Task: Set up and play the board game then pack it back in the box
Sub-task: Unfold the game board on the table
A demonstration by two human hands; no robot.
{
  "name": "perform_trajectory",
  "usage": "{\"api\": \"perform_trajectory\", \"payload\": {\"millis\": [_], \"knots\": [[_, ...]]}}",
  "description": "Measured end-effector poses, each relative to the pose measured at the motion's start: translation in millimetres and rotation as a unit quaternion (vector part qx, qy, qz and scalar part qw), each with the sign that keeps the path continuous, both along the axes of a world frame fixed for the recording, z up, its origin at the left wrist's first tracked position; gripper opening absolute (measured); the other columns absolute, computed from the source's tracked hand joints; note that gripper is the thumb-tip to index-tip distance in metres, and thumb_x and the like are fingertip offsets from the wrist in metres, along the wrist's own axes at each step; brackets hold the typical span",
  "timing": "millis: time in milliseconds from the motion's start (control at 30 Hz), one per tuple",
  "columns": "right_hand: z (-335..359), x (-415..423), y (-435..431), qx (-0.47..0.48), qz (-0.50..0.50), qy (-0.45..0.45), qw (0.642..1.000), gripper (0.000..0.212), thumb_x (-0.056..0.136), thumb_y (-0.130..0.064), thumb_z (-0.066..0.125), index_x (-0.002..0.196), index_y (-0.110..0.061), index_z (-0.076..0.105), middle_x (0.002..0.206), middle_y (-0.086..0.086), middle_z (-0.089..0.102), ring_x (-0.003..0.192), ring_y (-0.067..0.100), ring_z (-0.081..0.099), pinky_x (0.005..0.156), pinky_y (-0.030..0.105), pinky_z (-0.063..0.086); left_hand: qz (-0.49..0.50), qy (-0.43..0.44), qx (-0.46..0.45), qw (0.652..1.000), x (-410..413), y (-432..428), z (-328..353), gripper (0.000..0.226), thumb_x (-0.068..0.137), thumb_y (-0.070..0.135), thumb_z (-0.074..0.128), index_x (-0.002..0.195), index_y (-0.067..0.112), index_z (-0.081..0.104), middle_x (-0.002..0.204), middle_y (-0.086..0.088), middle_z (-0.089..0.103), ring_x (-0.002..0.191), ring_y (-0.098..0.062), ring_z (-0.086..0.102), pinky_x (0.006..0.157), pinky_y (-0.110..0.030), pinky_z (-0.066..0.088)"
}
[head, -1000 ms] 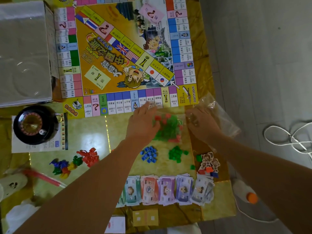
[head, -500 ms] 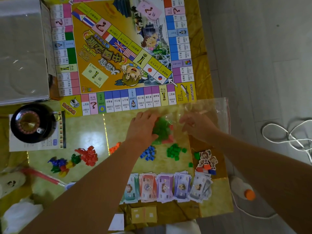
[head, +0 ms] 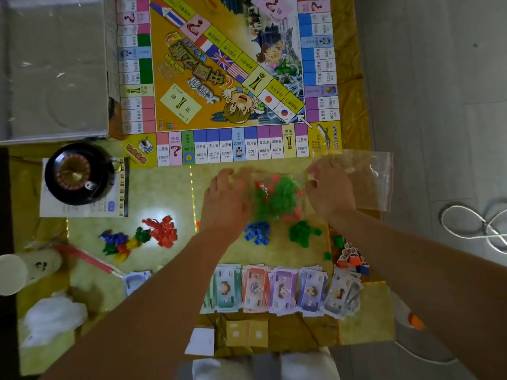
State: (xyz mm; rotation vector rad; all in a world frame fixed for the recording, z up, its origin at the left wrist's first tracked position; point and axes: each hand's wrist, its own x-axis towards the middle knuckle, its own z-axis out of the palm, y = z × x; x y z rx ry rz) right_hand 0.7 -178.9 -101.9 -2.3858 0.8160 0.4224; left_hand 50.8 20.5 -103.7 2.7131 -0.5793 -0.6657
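Working over the table (head: 153,193), just below the board (head: 227,78) laid open and flat. Holding a clear bag (head: 367,174) sideways between both grips, mouth with its red strip out to the right, green and red pieces (head: 277,196) bunched inside near the closed end. Left grip (head: 226,201) bent onto that closed end; cannot tell whether pinching the film or only pressing it down. Right grip (head: 330,192) curled and clamped on the film partway along the bag, likely for loosening it and tipping or picking the pieces out.

Probably sorting by colour: blue pile (head: 256,233) and green pile (head: 301,233) set apart just below the bag, red pile (head: 164,231) and mixed pawns (head: 118,242) well to the left. Money (head: 282,290) fanned in a row by colour nearest the body, yellow cards (head: 247,333) below it, all within easy reach for play. Wheel (head: 76,174) on a printed sheet at the left, box (head: 52,67) beside the board.

Judging by this, setup part done, play not yet begun. Worth minding: slippery film, small pieces apt to scatter into the sorted piles.
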Motion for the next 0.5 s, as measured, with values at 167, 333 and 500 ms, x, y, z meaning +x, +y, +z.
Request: {"api": "perform_trajectory", "payload": {"millis": [167,333,500], "knots": [[13,-15,33,0.130,-0.004,-0.063,0.990,0.010,0.094,-0.011,0.053,0.096,-0.019,0.060,0.077,-0.010,0.060,0.066,0.008,0.060,0.065,0.027,0.054,0.048,0.001,0.012,0.999,-14,45,4,0.035,0.087,0.012,0.054,0.122,0.012,0.055,0.115,-0.010,0.049,0.104,-0.027,0.050,0.086,-0.037,0.045],[11,-41,94,0.189,0.077,-0.033,0.978,0.005,0.091,-0.014,0.059,0.089,-0.015,0.064,0.066,-0.012,0.058,0.058,0.000,0.051,0.058,0.014,0.042,0.071,0.073,0.029,0.994,-34,90,13,0.016,0.092,0.018,0.050,0.102,0.019,0.062,0.095,-0.003,0.062,0.083,-0.022,0.060,0.067,-0.032,0.047],[15,-66,153,0.166,0.173,0.065,0.969,0.011,0.094,-0.015,0.053,0.102,-0.014,0.060,0.069,-0.010,0.052,0.062,0.010,0.053,0.053,0.019,0.041,0.093,0.091,0.062,0.990,-63,149,19,0.014,0.094,0.025,0.051,0.097,0.022,0.064,0.090,0.001,0.068,0.085,-0.022,0.063,0.069,-0.032,0.049]]}}
